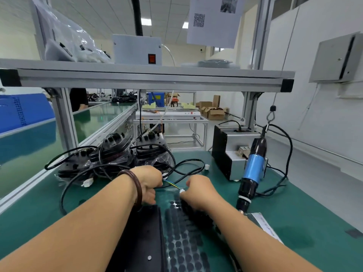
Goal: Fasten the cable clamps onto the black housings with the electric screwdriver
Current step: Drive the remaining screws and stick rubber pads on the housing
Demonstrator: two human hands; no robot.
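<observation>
1. Stacked black housings (117, 154) sit on the green worktop (294, 203), far left of the electric screwdriver (253, 169)
2. Left hand (149, 183), left of the screwdriver, grips a black cable (202, 167)
3. Right hand (200, 193), nearer the screwdriver, pinches a white connector (182, 191)

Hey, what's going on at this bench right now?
A person is handling a black cable: the left hand grips it, and the right hand pinches the white connector at its wire ends. The electric screwdriver hangs untouched on the right. Bagged black housings sit piled behind the hands. No screwing under way yet.
</observation>
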